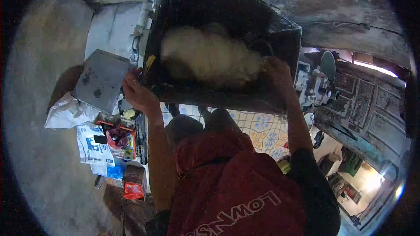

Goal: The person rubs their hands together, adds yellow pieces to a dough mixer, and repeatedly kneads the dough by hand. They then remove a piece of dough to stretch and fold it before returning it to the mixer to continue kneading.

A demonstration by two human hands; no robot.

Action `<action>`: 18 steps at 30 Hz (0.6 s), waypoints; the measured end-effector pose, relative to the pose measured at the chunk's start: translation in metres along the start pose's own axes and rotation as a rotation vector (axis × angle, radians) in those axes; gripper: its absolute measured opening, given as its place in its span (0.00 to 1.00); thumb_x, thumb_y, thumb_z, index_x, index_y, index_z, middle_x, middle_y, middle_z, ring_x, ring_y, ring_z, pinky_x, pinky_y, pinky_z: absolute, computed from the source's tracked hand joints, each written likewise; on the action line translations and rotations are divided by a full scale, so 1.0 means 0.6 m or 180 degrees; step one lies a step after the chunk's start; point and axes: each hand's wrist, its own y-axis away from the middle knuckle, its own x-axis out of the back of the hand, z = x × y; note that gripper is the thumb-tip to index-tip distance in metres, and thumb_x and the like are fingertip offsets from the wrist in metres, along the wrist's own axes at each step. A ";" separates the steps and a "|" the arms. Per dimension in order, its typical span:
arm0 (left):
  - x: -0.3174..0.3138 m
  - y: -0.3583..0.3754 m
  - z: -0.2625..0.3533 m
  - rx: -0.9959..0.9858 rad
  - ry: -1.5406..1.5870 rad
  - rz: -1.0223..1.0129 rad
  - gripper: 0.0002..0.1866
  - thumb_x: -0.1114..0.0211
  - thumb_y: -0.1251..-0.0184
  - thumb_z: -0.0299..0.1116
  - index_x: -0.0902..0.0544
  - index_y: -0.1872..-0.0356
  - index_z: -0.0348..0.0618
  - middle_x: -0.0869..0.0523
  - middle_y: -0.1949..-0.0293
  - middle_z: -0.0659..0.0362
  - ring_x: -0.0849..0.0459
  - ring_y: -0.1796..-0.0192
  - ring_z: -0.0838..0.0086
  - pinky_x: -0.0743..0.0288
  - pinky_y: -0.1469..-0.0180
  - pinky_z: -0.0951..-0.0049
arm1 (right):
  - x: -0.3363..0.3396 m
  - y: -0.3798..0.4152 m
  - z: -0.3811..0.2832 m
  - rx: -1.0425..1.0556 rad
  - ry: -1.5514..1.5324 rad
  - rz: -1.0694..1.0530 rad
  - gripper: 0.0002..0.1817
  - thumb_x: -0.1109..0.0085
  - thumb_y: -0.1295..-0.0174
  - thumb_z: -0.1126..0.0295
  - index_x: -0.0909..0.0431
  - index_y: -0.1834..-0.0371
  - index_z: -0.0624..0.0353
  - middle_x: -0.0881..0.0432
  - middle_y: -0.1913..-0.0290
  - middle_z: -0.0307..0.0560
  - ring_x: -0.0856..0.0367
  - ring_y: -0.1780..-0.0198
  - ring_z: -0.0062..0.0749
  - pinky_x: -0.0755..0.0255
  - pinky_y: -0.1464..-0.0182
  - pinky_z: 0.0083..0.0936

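Observation:
A large pale lump that looks like dough (205, 54) lies blurred inside a dark metal trough (218, 98), part of what looks like a mixing machine. My right hand (276, 71) reaches into the trough at the lump's right end. It is dim and smeared, and its fingers are hard to make out. At the trough's left front corner is my left hand (140, 94), its fingers bent at the outer edge. What they hold, if anything, is too dark to name. A small yellow mark (150, 62) shows on the left wall near that hand.
Left of the trough stand a grey flat panel (103, 78), a white sack (72, 112), a printed bag (92, 144) and a box with a red packet (133, 190). Metal machine parts (317, 85) jut out at right, near a wooden door (365, 94). Patterned tiles (262, 133) cover the floor.

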 end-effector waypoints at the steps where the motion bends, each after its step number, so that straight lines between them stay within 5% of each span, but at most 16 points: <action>1: 0.000 0.000 0.003 -0.0116 -0.0082 -0.0014 0.20 0.54 0.25 0.41 0.21 0.56 0.31 0.17 0.62 0.53 0.21 0.60 0.71 0.25 0.55 0.69 | -0.009 -0.003 0.004 0.0135 0.0436 0.0041 0.11 0.45 0.36 0.69 0.21 0.53 0.58 0.18 0.53 0.41 0.19 0.52 0.36 0.25 0.53 0.27; 3: -0.001 -0.002 0.007 -0.0357 -0.0249 -0.0037 0.19 0.53 0.25 0.40 0.21 0.58 0.31 0.17 0.63 0.53 0.21 0.63 0.73 0.25 0.57 0.71 | -0.055 -0.015 0.063 0.1086 -0.0146 0.0496 0.13 0.45 0.36 0.65 0.21 0.53 0.58 0.18 0.55 0.48 0.18 0.54 0.41 0.25 0.53 0.32; 5: 0.001 -0.003 0.005 -0.0506 -0.0330 -0.0022 0.19 0.51 0.26 0.39 0.20 0.60 0.31 0.17 0.66 0.54 0.21 0.64 0.74 0.26 0.58 0.73 | -0.063 -0.019 0.042 0.1364 0.0293 0.0399 0.13 0.47 0.35 0.65 0.22 0.50 0.57 0.21 0.50 0.50 0.21 0.50 0.42 0.25 0.51 0.33; 7: -0.001 -0.003 0.005 -0.0465 -0.0312 0.0033 0.19 0.49 0.27 0.39 0.19 0.62 0.31 0.17 0.67 0.54 0.22 0.66 0.75 0.27 0.60 0.74 | -0.052 -0.019 -0.001 0.0930 0.1763 -0.0248 0.15 0.51 0.34 0.71 0.25 0.45 0.53 0.27 0.40 0.47 0.26 0.41 0.39 0.25 0.46 0.28; 10: -0.004 -0.003 0.007 -0.0276 -0.0152 0.0107 0.19 0.47 0.28 0.40 0.19 0.64 0.31 0.16 0.69 0.55 0.23 0.67 0.76 0.28 0.61 0.74 | -0.057 -0.022 -0.001 0.1720 0.1547 0.0356 0.14 0.48 0.36 0.69 0.25 0.46 0.53 0.23 0.45 0.49 0.22 0.46 0.42 0.24 0.49 0.34; 13: -0.001 -0.004 -0.003 -0.0337 -0.0158 0.0058 0.18 0.46 0.28 0.40 0.19 0.62 0.31 0.17 0.68 0.55 0.23 0.67 0.76 0.28 0.61 0.73 | -0.040 -0.026 -0.030 0.0196 0.0743 0.0161 0.14 0.44 0.38 0.66 0.24 0.50 0.54 0.19 0.52 0.51 0.19 0.52 0.46 0.24 0.52 0.37; 16: 0.000 -0.006 -0.008 -0.0325 -0.0410 0.0072 0.18 0.46 0.28 0.40 0.19 0.60 0.31 0.17 0.66 0.55 0.22 0.66 0.76 0.26 0.61 0.72 | -0.024 -0.028 0.008 0.0961 0.0934 0.0500 0.14 0.43 0.38 0.62 0.24 0.52 0.55 0.18 0.57 0.53 0.18 0.57 0.48 0.24 0.55 0.40; 18: 0.002 -0.005 -0.002 -0.0360 -0.0543 0.0061 0.18 0.46 0.28 0.40 0.20 0.60 0.31 0.17 0.67 0.56 0.22 0.67 0.76 0.26 0.61 0.72 | -0.009 -0.025 0.014 0.0778 0.1048 0.0266 0.15 0.45 0.36 0.61 0.24 0.51 0.56 0.18 0.56 0.52 0.18 0.56 0.47 0.24 0.55 0.39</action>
